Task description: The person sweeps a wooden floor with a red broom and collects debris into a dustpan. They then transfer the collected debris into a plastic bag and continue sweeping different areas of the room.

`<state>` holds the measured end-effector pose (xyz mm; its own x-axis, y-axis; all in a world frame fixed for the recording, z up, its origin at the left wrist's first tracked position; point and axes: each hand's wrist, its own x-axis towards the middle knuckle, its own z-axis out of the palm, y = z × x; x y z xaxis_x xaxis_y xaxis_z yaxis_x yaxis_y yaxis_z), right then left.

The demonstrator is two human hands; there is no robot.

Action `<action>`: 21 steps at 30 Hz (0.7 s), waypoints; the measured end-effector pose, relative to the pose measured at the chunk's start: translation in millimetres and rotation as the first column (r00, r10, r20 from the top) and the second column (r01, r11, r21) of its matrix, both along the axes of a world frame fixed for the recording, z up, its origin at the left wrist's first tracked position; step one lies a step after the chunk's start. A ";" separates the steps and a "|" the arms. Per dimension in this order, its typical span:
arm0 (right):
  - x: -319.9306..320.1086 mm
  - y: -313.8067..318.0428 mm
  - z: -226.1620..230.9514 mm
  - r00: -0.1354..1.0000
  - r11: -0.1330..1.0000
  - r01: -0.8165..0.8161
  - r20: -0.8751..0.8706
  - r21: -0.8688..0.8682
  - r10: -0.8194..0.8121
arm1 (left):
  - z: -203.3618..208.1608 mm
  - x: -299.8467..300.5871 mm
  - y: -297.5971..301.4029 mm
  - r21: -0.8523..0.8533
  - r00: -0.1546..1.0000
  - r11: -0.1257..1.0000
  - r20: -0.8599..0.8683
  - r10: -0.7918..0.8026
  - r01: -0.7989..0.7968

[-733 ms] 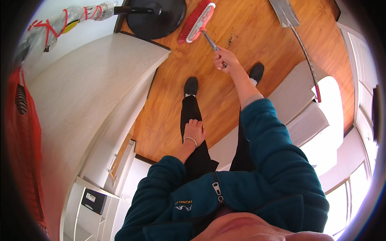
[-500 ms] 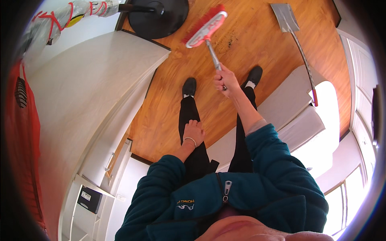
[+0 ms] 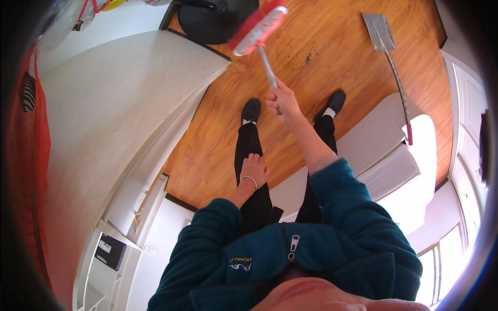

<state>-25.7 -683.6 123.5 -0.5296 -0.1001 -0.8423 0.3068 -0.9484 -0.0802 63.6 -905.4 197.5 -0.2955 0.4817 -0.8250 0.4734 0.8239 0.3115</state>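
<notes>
My right hand [image 3: 283, 102] is wrapped round the grey handle of a broom [image 3: 259, 32]. The broom's head is white and red with red bristles, and it is held out ahead, near a black round base. My left hand [image 3: 254, 170], with a bracelet at the wrist, rests on my left thigh, its fingers stretched out over the black trousers. A small patch of dark dirt [image 3: 309, 55] lies on the wooden floor [image 3: 290, 150], right of the broom head and apart from it.
At the far right lies a long-handled metal dustpan [image 3: 380, 33], its handle reaching to a white piece of furniture [image 3: 425, 155]. A large pale panel [image 3: 129, 88] fills the left side. The black round base [image 3: 210, 23] stands at the far left. A red cloth [image 3: 28, 181] hangs at the left edge.
My right hand and the broom have moved a little left, the broom head nearing the black base. The view has shifted slightly. My left hand stays on my thigh.
</notes>
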 end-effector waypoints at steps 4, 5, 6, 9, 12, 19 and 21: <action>-47.0 -5.9 -32.9 0.998 0.999 0.034 0.046 0.007 -0.034 | -0.8 0.4 -6.8 0.006 0.999 0.999 -0.023 0.038 -0.038; -47.9 -4.9 -39.4 0.994 0.999 0.040 0.105 0.021 -0.042 | 0.0 1.1 -9.0 -0.007 0.999 0.999 -0.006 0.050 -0.050; -39.1 1.6 -42.4 0.985 0.993 0.115 0.130 -0.031 -0.110 | 0.5 0.9 -11.4 0.000 0.999 0.999 -0.009 0.051 -0.051; 0.8 7.9 -30.5 0.963 0.990 0.108 0.237 0.086 -0.125 | -0.6 3.4 -12.9 0.012 0.998 0.998 -0.007 0.061 -0.061; 26.2 -3.2 -2.8 0.986 0.995 0.060 0.153 0.074 -0.071 | -1.3 2.9 -11.0 0.027 0.998 0.998 -0.029 0.053 -0.052; -51.5 8.0 -38.9 0.987 0.988 -0.156 -0.039 0.016 0.157 | -1.4 -2.7 -0.4 0.087 0.996 0.996 -0.080 0.031 -0.024; -55.6 28.8 -54.4 0.965 0.961 -0.263 0.033 0.083 0.261 | -0.8 -5.4 1.1 0.066 0.996 0.998 -0.084 0.024 -0.019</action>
<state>-81.3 -654.8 69.2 -0.4762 -0.1595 -0.8648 0.5458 -0.8246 -0.1484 58.2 -904.3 196.6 -0.3742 0.5265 -0.7634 0.4828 0.8135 0.3243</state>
